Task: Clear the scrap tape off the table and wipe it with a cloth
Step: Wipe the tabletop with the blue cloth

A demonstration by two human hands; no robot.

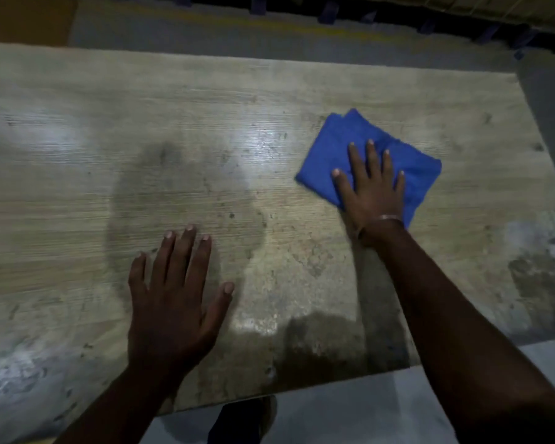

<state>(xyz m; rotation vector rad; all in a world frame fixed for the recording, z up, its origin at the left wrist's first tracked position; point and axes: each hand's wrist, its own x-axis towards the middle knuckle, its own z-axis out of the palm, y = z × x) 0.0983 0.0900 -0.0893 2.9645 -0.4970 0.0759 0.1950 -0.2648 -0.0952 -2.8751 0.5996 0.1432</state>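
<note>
- I see the table [269,100] filling most of the head view, a worn wood-grain top with dark spots, bright glare patches and a large darker stain near its middle.
- The cloth [343,139], blue and folded into a rough square, lies flat on the table toward its right side, well in from the far edge.
- My right hand [374,190] lies on top of the cloth's near half, palm down, fingers straight and spread; it presses on the cloth without curling round it. A thin band sits on that wrist.
- My left hand [173,296] rests palm down on bare wood toward the table's near edge, left of the cloth and well apart from it. Its fingers are straight and slightly fanned, the thumb out to the side, and it holds nothing.
- The left hand overlaps the lower part of the darker stain on the table.
- I cannot pick out any scrap tape on the table; the surface marks are too blurred to name.
- No container shows on the table.
- Past the table's far edge I see a grey floor [237,36] with a yellow line, and dark shapes beyond it that I cannot identify.
- Below the table's near edge a dark shape [242,421], perhaps a shoe, stands on the pale floor.
</note>
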